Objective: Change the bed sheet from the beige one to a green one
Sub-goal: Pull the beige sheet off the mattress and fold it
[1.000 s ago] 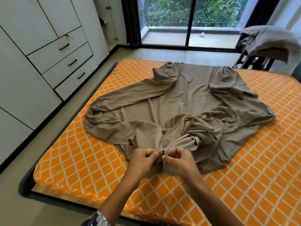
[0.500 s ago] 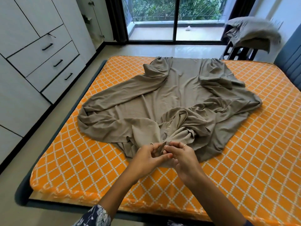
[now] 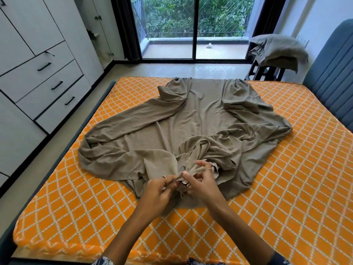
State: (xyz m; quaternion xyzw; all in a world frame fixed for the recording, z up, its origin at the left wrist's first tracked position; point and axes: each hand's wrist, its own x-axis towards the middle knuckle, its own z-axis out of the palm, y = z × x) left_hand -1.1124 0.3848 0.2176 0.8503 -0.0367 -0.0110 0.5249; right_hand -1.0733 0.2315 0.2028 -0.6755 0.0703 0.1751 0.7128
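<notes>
The beige sheet is off the corners and lies in a loose, rumpled heap across the middle of the bed, the orange patterned mattress bare all round it. So I'd call this the gathering-up stage: the old sheet is stripped but not yet cleared away. No green sheet shows anywhere in my view.

Both hands meet at the near edge of the fabric. My left hand has its fingers curled in and pinches a narrow bit of the hem between thumb and fingertips. My right hand pinches the same bunched edge right beside it, thumb and forefinger closed on the cloth, the other fingers fanned loosely upward. The two hands are almost touching, working one small spot, perhaps a corner or seam; what exactly sits between the fingers is too small to tell.

Next, I reckon, the edge wants to be drawn out and the corners matched for folding, or the whole lot bundled up and lifted clear. The fabric looks soft and slippery, so a firm pinch matters.

At the far right, more greyish cloth is draped over a dark stand beside the blue headboard.
</notes>
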